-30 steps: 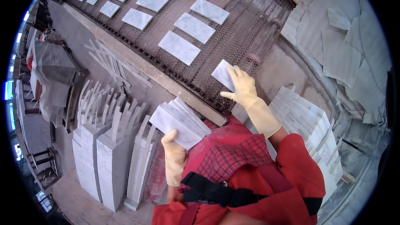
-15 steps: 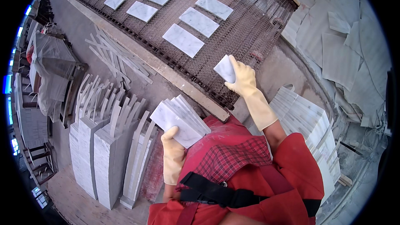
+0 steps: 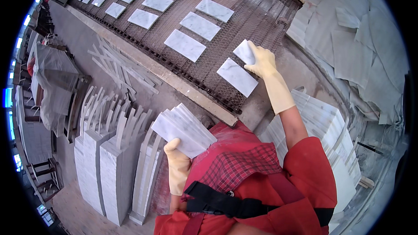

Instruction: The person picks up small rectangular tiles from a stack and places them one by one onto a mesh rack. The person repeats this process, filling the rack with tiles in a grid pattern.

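Observation:
My left hand point(image 3: 177, 161), in a cream rubber glove, grips a fanned stack of white marble tiles point(image 3: 183, 130) against my red apron. My right hand point(image 3: 262, 58), gloved alike, is closed on the edge of one grey-veined marble tile point(image 3: 244, 52) over the near end of the wire-mesh conveyor belt point(image 3: 174, 19). Whether this tile touches the mesh I cannot tell. Just beside it, nearer to me, another marble tile point(image 3: 237, 77) lies flat. Farther up the belt lie several tiles in rows, among them a near one point(image 3: 185, 45).
A pale rail point(image 3: 191, 93) edges the belt. Left of me stand tall bundles of marble slabs point(image 3: 111, 178) with thin strips on top; loose strips point(image 3: 115, 69) lie on the floor. More stacked tiles point(image 3: 322, 135) stand at my right, with broken slabs point(image 3: 352, 54) beyond.
One tile now lies on the near end of the belt. My right hand has moved slightly right and away from me, holding a tile beside it. The left hand still holds the stack.

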`<move>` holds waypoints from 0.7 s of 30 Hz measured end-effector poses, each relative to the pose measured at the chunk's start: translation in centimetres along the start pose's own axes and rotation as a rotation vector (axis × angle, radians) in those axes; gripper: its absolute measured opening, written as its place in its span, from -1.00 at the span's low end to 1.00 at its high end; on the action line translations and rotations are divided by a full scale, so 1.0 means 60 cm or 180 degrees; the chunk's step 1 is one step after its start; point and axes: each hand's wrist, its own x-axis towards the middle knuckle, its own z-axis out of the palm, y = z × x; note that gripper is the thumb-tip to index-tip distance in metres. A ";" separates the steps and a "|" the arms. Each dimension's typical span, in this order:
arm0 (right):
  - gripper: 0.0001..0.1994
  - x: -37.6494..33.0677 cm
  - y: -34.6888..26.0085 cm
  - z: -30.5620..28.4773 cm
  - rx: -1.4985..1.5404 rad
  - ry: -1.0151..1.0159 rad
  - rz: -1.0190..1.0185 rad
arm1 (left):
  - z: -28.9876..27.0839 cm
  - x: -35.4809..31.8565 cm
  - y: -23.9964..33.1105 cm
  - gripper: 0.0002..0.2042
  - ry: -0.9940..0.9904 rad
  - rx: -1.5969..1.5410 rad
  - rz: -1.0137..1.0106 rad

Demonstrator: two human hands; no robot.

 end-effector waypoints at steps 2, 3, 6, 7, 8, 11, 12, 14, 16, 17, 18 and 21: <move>-0.02 0.003 0.010 0.007 -0.0128 -0.0096 0.0011 | 0.000 -0.001 0.000 -0.13 -0.0032 0.0054 -0.0007; -0.03 0.004 0.007 0.007 -0.0152 -0.0171 0.0031 | -0.001 -0.001 -0.001 -0.13 -0.0027 0.0092 0.0008; -0.06 -0.011 -0.012 0.002 -0.0225 -0.0037 0.0223 | 0.009 -0.005 -0.002 -0.12 0.0087 0.0085 0.0007; -0.07 -0.028 -0.025 0.003 -0.0031 0.0061 0.0247 | 0.013 -0.007 -0.002 -0.12 0.0139 0.0064 -0.0004; -0.08 -0.044 -0.039 -0.004 0.0156 0.0169 0.0274 | 0.004 -0.003 0.000 -0.12 0.0189 0.0182 0.0061; -0.08 -0.144 -0.158 -0.055 0.2017 -0.0245 -0.0277 | -0.026 0.012 0.001 -0.14 0.0413 0.0542 0.0362; -0.05 -0.174 -0.195 -0.067 0.2389 -0.0562 -0.0815 | -0.014 0.019 0.003 -0.15 0.0503 0.0693 0.0487; 0.03 -0.226 -0.265 -0.097 0.2912 -0.1005 -0.1016 | -0.004 0.043 0.005 -0.16 0.0568 0.0923 0.0747; 0.16 -0.255 -0.310 -0.087 0.3293 -0.1367 -0.1065 | -0.013 0.072 0.002 -0.16 0.0549 0.1067 0.1072; 0.21 -0.258 -0.324 -0.077 0.3172 -0.1185 -0.0987 | 0.015 0.075 0.004 -0.16 0.0764 0.1338 0.1206; 0.26 -0.257 -0.333 -0.074 0.3055 -0.1013 -0.0962 | 0.043 0.072 0.004 -0.17 0.0773 0.1444 0.1268; 0.38 -0.241 -0.327 -0.079 0.2872 -0.0487 -0.1031 | 0.093 0.078 -0.006 -0.20 0.0834 0.1707 0.1437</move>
